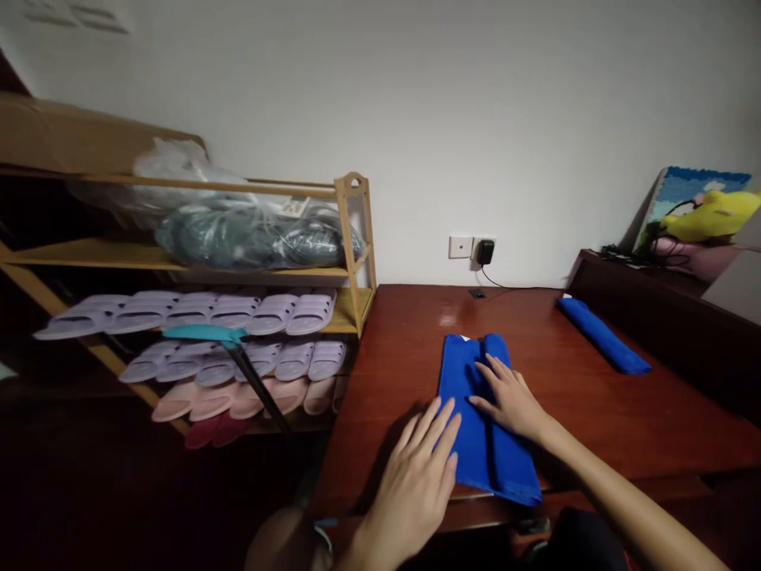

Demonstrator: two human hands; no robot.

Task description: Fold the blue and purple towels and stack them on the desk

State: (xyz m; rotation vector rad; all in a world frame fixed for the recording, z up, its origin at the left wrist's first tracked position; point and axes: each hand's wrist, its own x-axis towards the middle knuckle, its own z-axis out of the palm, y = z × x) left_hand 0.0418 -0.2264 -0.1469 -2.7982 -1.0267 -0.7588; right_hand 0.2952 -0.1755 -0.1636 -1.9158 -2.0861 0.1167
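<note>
A blue cloth [476,444], folded into a long strip, lies on the dark red-brown table [594,404] near its front left corner. My left hand [419,476] rests flat with fingers spread at the cloth's left edge, its fingertips on the fabric. My right hand [508,396] lies flat on the middle of the cloth, fingers spread and pointing left. Neither hand grips anything. A second blue cloth [603,335], rolled or folded narrow, lies farther right on the table.
A wooden shoe rack [353,238] stands left of the table, holding several lilac and pink slippers [238,313] and bagged items. A teal-headed tool [205,333] leans against it. A wall socket with a black plug [486,251] is behind the table. A dark cabinet [666,317] rises at right.
</note>
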